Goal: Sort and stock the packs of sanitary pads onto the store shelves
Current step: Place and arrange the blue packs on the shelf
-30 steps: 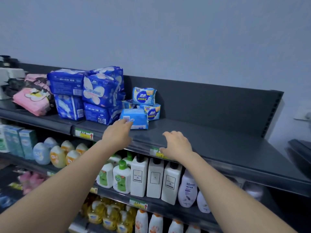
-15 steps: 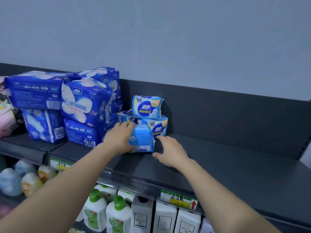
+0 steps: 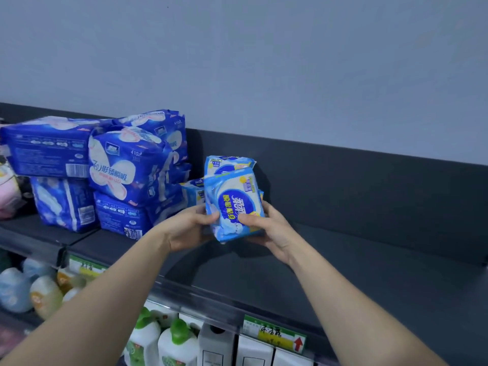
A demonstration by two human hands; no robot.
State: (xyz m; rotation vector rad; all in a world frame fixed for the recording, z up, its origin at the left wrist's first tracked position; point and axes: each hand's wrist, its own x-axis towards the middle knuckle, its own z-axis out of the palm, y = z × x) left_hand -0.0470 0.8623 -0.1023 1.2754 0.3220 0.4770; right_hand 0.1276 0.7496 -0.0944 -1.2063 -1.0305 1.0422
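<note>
Half a second before, the pack (image 3: 235,207) lay flat on the shelf (image 3: 369,260) under the left hand (image 3: 190,228), and the right hand (image 3: 272,231) rested beside it. Now both hands had picked it up. Each hand was curled round one side of it. The pack stood on end, lifted just off the shelf, in front of the small packs (image 3: 227,163) by the back edge. It looked ready to go with them.
</note>
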